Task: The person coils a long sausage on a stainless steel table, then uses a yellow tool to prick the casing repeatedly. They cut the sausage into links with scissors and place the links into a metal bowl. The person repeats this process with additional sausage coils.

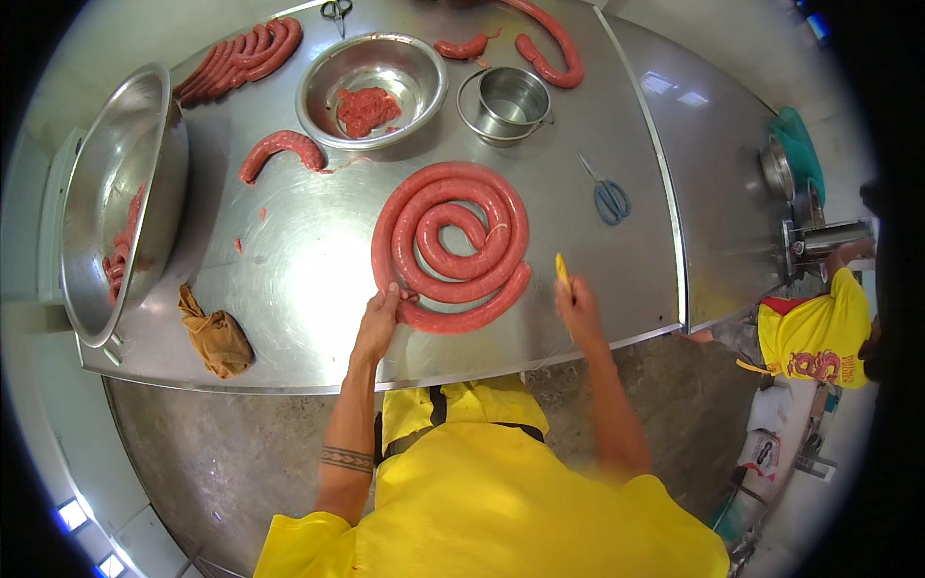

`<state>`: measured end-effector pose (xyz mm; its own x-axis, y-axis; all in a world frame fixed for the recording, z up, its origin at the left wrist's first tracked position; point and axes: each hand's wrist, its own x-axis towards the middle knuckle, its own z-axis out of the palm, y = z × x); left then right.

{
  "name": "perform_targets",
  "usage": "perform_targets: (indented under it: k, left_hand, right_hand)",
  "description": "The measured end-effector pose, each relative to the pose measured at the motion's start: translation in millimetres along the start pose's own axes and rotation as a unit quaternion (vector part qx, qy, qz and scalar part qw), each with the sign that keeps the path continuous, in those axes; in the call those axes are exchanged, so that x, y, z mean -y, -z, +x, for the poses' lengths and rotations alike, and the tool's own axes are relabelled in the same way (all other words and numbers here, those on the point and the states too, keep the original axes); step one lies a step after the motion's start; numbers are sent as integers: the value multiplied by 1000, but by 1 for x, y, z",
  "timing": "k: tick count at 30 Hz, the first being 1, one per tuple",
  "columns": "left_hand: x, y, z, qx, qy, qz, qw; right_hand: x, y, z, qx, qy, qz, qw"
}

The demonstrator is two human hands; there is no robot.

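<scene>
A long raw sausage (451,180) lies coiled in a flat spiral on the steel table, in front of me. At the coil's near left edge my left hand (380,320) grips its outer turn between thumb and fingers. To the right of the coil and apart from it, my right hand (578,306) is closed around a slim yellow tool (561,267). Its upper part sticks out above my fingers; the rest is hidden, and its exact kind does not show.
Beyond the coil stand a steel bowl (316,120) with ground meat and a small steel pail (514,96). Blue-handled scissors (611,200) lie right. A brown cloth (218,342) and a large tilted basin (159,202) are left. Another person (819,328) works at far right.
</scene>
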<state>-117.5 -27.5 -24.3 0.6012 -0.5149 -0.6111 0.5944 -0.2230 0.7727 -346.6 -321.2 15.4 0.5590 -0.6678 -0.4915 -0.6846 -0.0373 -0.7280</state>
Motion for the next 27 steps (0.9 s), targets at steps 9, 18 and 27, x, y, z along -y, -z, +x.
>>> perform_targets:
  k: [9,18,27]
  left_hand:
    - [20,-1,-29,4,33,-267,963]
    - [34,14,-62,38,-88,-106,990]
    - [29,10,-53,211,-52,-219,951]
  right_hand:
    - [111,-192,-65,527,148,215,809]
    - [291,-198,132,307,141,546,767]
    - [252,78,80,166,217,479,834]
